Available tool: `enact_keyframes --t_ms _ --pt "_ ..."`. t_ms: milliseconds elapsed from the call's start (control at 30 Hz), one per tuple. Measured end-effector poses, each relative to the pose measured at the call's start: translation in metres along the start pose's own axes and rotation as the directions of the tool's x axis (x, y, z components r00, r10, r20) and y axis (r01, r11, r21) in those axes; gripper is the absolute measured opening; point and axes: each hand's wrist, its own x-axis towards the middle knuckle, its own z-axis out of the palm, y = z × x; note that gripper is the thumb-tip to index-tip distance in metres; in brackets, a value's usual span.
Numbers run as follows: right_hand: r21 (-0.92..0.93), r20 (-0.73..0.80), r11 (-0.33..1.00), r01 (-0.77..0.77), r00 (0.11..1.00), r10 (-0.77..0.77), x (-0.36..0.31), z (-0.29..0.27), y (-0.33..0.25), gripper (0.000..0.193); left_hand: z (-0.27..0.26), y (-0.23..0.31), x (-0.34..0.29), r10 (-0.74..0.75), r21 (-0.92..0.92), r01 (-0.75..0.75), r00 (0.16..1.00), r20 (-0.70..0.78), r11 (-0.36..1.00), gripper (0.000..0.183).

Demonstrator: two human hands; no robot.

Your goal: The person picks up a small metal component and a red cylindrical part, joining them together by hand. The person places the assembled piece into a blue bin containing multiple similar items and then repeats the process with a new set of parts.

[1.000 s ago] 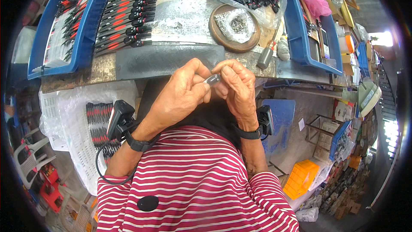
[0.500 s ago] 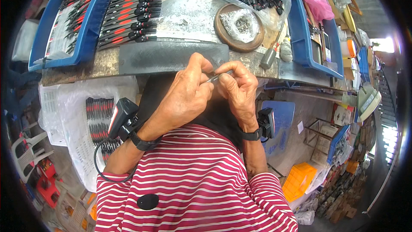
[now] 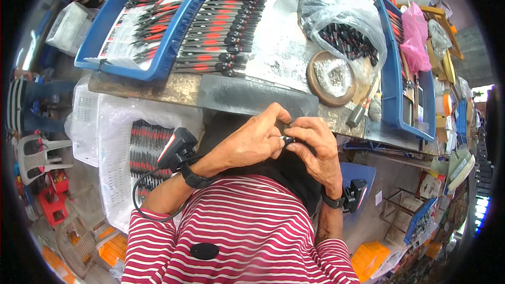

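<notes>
In front of the bench edge, my left hand [image 3: 251,141] and my right hand [image 3: 318,144] meet, fingertips almost touching. Pinched between them is a small black piece with a pale, shiny end [image 3: 286,139]; its full shape is hidden by the fingers. My left hand grips the pale end, while the thumb and fingers of my right hand close around the black part. Just beyond lies a dark strip [image 3: 258,94] along the bench edge. A round wooden dish [image 3: 314,76] with a clear bag of tiny metal parts stands past my right hand.
Slim black-and-red tools lie in a row [image 3: 221,31] beside a blue bin [image 3: 173,55]. A clear bag [image 3: 342,8] holds black parts. To the right are a dark-handled tool [image 3: 357,114] and another blue bin [image 3: 407,123]. A white crate [image 3: 113,179] stands below left.
The bench and my hands appear shifted right and lower in the picture. A thin, shiny length showed between my fingers before; now a black part with a pale end shows there.
</notes>
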Motion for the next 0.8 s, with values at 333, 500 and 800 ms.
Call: enact_keyframes --t_ms 333,500,800 --pt "-0.278 0.012 0.930 0.240 0.969 -0.246 0.016 0.008 -0.014 0.032 -0.019 0.022 -0.007 0.043 0.256 -0.050 0.998 0.034 0.965 0.041" --pt "-0.291 -0.004 0.915 0.279 0.956 -0.292 0.037 -0.002 -0.018 0.031 -0.029 0.041 -0.013 0.248 0.384 -0.195 0.965 -0.091 0.902 0.052" --pt "-0.485 -0.229 0.856 0.177 0.919 -0.320 0.123 -0.017 0.008 0.015 -0.119 0.077 -0.035 0.511 0.458 -0.278 0.674 -0.534 0.845 0.036"
